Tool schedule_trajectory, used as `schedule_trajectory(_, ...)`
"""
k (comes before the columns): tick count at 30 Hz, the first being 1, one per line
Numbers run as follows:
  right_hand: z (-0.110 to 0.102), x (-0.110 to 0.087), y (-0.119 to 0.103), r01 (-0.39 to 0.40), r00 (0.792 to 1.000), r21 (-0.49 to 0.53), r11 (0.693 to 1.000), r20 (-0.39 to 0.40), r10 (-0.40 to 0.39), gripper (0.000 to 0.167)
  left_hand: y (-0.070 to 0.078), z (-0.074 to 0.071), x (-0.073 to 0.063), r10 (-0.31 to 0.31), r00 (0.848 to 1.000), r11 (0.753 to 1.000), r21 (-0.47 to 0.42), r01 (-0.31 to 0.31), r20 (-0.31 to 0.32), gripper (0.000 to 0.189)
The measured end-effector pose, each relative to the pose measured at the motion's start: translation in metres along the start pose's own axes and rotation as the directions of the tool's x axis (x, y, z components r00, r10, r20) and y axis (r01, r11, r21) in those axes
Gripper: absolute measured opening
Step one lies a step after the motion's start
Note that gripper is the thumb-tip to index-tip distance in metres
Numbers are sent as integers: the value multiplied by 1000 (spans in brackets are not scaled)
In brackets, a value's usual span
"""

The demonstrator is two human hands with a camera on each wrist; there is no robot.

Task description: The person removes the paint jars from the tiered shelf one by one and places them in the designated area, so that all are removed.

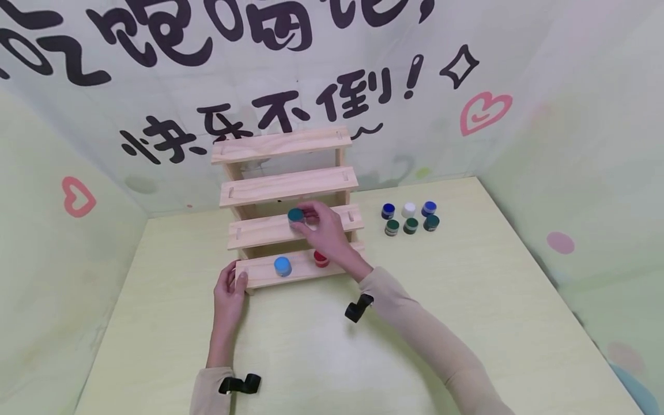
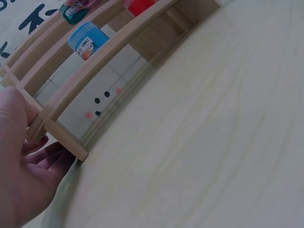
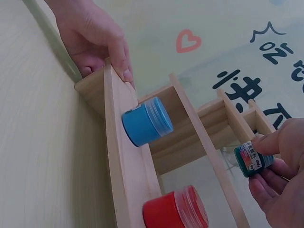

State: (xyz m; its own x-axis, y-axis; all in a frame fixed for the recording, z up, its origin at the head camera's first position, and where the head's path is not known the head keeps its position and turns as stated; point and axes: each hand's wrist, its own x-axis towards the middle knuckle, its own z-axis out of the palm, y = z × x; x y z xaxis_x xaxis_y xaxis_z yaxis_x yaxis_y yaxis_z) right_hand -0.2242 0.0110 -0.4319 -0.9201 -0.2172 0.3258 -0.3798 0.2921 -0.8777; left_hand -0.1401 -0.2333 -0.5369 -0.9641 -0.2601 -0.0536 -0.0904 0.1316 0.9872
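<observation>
My right hand (image 1: 328,230) pinches a small dark teal paint jar (image 1: 295,215) between thumb and fingers, close over the second step from the bottom of a four-step wooden rack (image 1: 287,188). The jar's printed label (image 3: 251,157) shows in the right wrist view. With thumb on top and fingers underneath, my left hand (image 1: 229,295) grips the left end of the rack's bottom step (image 1: 259,276). On that step stand a light blue paint jar (image 1: 282,266) and, further right, a red paint jar (image 1: 321,260), partly hidden by my right hand in the head view.
Right of the rack, several small jars stand on the table (image 1: 415,300) in two rows: a back row with a white jar (image 1: 408,210) between two blue ones, and a front row of dark green jars (image 1: 411,225). A printed cloth wall (image 1: 415,144) rises behind the rack.
</observation>
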Motion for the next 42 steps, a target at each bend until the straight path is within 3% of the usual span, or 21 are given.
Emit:
schedule_trajectory(12,-47,-18,6,-33,994,-22,999,-108,31,39,-1,-1,-2,11,1000,1000,-2,-11,-4,51)
schedule_trajectory(25,-97,-38,21,4,978,-22,1000,-210,-9,39,-4,0,-2,41,999,999,2,-41,-2,50)
schedule_trajectory(34,-124,-59,42,-78,944,1,997,-322,74,41,-6,0,-1,57,998,998,-15,-57,-11,50)
schedule_trajectory(42,-137,-77,70,-148,917,-49,988,-381,118,42,-4,0,-1,49,999,999,-8,-48,2,50)
